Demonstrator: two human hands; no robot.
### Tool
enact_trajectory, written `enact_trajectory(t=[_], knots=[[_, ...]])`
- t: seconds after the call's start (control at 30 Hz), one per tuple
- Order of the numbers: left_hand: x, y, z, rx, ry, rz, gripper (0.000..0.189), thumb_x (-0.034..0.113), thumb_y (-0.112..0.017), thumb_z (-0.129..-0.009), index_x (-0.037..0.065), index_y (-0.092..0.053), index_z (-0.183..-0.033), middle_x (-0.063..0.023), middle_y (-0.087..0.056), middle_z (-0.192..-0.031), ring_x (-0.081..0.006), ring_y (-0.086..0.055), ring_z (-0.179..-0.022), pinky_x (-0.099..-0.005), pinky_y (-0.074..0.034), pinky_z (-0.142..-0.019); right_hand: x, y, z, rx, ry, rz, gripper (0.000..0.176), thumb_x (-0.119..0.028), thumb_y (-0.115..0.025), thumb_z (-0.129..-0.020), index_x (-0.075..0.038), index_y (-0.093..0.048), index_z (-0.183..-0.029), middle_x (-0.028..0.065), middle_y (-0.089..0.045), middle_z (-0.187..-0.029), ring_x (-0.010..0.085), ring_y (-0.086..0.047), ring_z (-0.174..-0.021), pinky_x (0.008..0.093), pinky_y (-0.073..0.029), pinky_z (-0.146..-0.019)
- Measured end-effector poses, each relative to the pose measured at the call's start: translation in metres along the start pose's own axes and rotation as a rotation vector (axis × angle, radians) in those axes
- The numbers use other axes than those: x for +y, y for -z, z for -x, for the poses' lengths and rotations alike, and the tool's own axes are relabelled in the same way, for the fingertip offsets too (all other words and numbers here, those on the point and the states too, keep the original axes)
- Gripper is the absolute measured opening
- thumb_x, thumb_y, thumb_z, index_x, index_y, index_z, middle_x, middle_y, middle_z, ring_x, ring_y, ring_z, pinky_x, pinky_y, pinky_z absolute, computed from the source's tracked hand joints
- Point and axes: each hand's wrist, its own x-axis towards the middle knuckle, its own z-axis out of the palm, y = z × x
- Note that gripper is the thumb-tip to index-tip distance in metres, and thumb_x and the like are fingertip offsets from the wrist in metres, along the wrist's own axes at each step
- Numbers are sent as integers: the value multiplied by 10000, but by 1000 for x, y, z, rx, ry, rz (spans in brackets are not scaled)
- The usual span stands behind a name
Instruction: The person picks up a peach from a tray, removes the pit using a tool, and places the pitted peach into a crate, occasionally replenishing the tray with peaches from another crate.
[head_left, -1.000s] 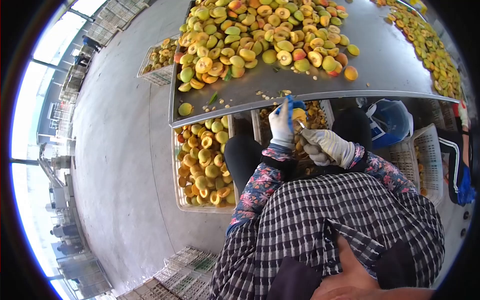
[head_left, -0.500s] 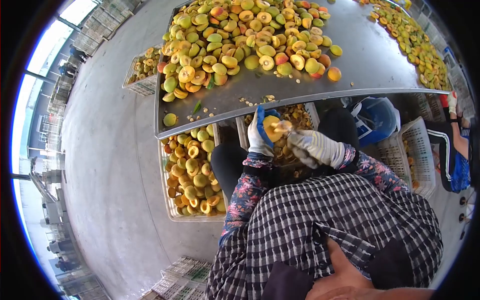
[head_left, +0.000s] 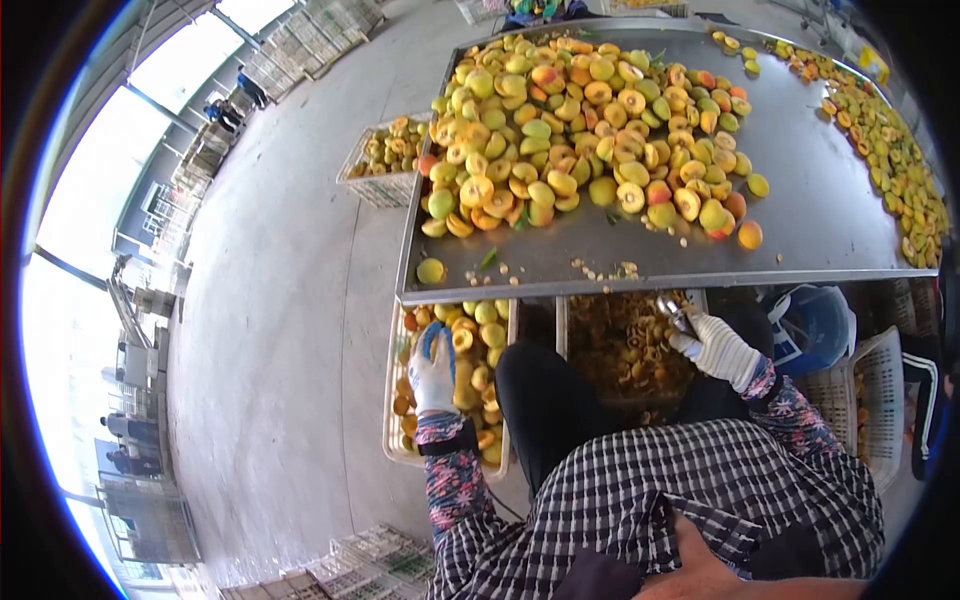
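Observation:
My left hand point(head_left: 435, 378), in a white glove with blue fingers, reaches over the crate point(head_left: 391, 440) of peach halves point(head_left: 478, 378) at the left of my knees. Its fingers are apart at the top of the pile, and a peach half shows between the fingertips. My right hand point(head_left: 722, 350), in a striped glove, is closed around a metal pitting spoon point(head_left: 674, 316) whose shiny end points up and left. Below it stands a crate point(head_left: 563, 335) of brown peach pits and scraps point(head_left: 632, 355) between my legs.
A steel table point(head_left: 600, 262) ahead bears a large heap of peaches point(head_left: 560, 130), mostly halved, and another row point(head_left: 885, 160) along its right side. A blue bucket point(head_left: 815, 325) and a white crate point(head_left: 880, 385) stand at right. Another crate point(head_left: 380, 188) stands beyond the table's left edge.
My left hand has moved left and down from above the pit crate, carrying the peach half to the left crate. My right hand has drawn away rightward with the spoon. The view has shifted.

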Motion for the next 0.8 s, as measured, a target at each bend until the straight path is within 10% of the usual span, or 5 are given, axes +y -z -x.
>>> enact_trajectory(t=[0.17, 0.23, 0.3, 0.53, 0.8], knots=[[59, -6, -72, -67, -92, 70, 411, 213, -655, -932, -2, -580, -1275, -142, -642, -1201, -231, -630, -1045, -334, -494, -904, 4, 43, -17, 251, -120, -517, 213, -137, -586, -969, -53, -553, -1162, -12, -517, -974, 42, -450, -824, 212, -416, -738], [141, -20, -92, -139, 1, -35, 504, 299, -667, -925, -17, -552, -1299, -161, -607, -1267, -253, -587, -1168, -334, -469, -970, 33, 49, -28, 341, -105, -492, 247, -135, -575, -973, -37, -538, -1197, -12, -529, -1000, 50, -460, -837, 214, -420, -751], [96, -59, -162, -98, -241, -310, 628, 427, -694, -875, 4, -543, -1315, -206, -577, -1308, -331, -564, -1202, -374, -447, -993, 63, 53, -44, 397, -89, -456, 279, -135, -572, -974, -24, -525, -1226, -13, -537, -1029, 55, -469, -850, 213, -422, -761], [99, -161, -301, -317, 121, -401, 1035, 704, -669, -743, 125, -309, -1521, -228, -416, -1482, -359, -426, -1361, -428, -382, -1095, 101, 45, -79, 497, -97, -642, 332, -175, -582, -971, -10, -509, -1249, -47, -541, -921, 51, -476, -770, 214, -416, -677], [-25, -222, -386, -637, -9, 48, 794, 598, -603, -881, 112, -407, -1477, -105, -503, -1433, -253, -468, -1315, -338, -361, -1106, 93, 36, -82, 587, -49, -529, 303, -162, -575, -947, -43, -504, -1216, -36, -512, -786, 47, -448, -644, 231, -391, -575]])
